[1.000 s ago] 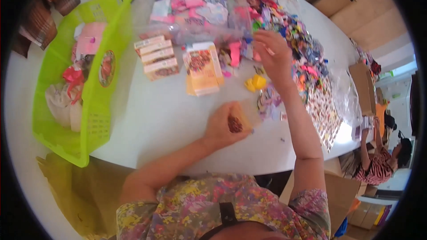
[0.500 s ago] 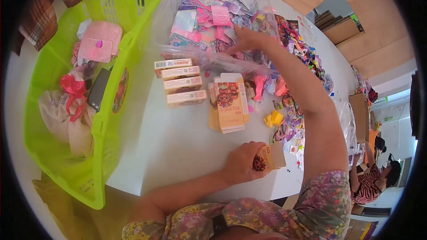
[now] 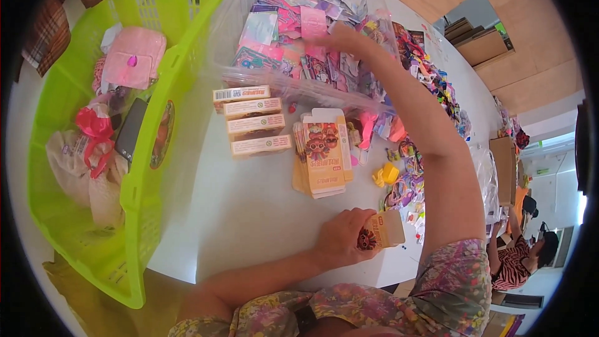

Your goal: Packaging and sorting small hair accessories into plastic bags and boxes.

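Near the front edge of the table, my left hand (image 3: pixel 340 237) is wrapped round a small yellow-orange box (image 3: pixel 382 231) with a cartoon figure printed on it; one end flap sticks out to the right. My right hand (image 3: pixel 345 42) reaches into a clear plastic bin (image 3: pixel 293 85), over a heap of small pink, purple and silver packets (image 3: pixel 262 28). Motion smears its fingers beside a pink packet (image 3: pixel 314 22), so any hold is unclear. Between the hands lies a stack of flat, unfolded yellow boxes (image 3: pixel 321 162). To its left stand several made-up boxes (image 3: pixel 259 126) in a row.
A lime green basket (image 3: pixel 134 231) at the left holds pink pouches, a dark flat case and cloth. Colourful small trinkets (image 3: pixel 430 81) spread along the right, with a yellow piece (image 3: pixel 388 175) among them. Another person (image 3: pixel 521 259) is at far right.
My right hand has shifted slightly over the packets, and its fingers are now blurred. My left hand still holds the box. The whole view has shifted a little.
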Tool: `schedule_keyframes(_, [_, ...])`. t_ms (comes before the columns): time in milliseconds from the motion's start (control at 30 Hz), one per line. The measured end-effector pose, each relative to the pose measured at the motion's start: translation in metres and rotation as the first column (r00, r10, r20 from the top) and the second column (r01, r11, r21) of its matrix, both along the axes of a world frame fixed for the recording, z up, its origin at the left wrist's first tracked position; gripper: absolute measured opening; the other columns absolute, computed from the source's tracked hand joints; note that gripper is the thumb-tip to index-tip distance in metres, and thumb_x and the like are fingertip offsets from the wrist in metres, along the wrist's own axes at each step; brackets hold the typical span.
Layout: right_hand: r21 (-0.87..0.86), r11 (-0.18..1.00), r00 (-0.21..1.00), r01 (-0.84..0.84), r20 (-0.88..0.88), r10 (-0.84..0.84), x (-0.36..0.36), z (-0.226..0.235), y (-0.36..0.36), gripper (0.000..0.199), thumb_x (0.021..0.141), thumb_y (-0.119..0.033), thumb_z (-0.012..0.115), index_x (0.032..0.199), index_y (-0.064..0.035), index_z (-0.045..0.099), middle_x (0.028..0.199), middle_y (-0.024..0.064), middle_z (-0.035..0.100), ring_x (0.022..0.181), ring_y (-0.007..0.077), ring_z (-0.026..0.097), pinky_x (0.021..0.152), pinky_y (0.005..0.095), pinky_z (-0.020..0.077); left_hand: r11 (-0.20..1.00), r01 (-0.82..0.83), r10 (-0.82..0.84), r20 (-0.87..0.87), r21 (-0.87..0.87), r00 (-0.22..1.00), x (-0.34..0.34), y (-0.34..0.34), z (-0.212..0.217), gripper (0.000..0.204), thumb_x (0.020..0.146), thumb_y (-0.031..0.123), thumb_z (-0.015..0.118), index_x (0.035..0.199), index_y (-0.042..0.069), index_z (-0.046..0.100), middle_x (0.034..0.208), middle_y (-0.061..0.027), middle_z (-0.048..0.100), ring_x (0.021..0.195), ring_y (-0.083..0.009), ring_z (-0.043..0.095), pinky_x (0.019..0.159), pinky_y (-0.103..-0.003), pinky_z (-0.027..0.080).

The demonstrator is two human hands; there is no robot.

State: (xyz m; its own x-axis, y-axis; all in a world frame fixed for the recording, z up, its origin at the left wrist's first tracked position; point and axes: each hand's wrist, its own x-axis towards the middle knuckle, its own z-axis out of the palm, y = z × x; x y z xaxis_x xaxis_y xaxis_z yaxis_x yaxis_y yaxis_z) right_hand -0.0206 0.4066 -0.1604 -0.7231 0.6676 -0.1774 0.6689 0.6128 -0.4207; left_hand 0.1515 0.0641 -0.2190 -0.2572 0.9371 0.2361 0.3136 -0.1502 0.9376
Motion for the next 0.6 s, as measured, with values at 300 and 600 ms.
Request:
schedule_keyframes(300, [0.453, 0.881, 0.98, -0.135, 0.195, 0.049, -0.004, 0.0, 0.01, 0.045, 0.074, -0.03, 0.067, 0.106, 0.0028, 0.065, 0.109, 0.023, 0.062, 0.097, 0.0407, 0.065, 0.082, 0.0434, 0.0541, 1.0, 0.011, -0.011, 0.034, 0.005, 0.999, 0.0, 0.0, 0.0, 0.067, 0.065, 0.031, 0.085, 0.118, 0.005, 0.052, 0.099, -0.0121, 0.061, 0.087, -0.0288, 0.063, 0.076, -0.039, 0.053])
schedule_keyframes(600, [0.67, 0.654, 0.93, -0.351, 0.333, 0.158, -0.025, -0.014, 0.033, 0.04, 0.084, -0.016, 0.058, 0.116, 0.0075, 0.053, 0.108, 0.0236, 0.064, 0.096, 0.0353, 0.067, 0.077, 0.0424, 0.0561, 1.0, 0.006, -0.007, 0.043, 0.025, 0.999, -0.001, 0.002, 0.0, 0.067, 0.066, 0.031, 0.085, 0.118, 0.006, 0.052, 0.098, -0.0112, 0.061, 0.087, -0.0296, 0.062, 0.075, -0.04, 0.052])
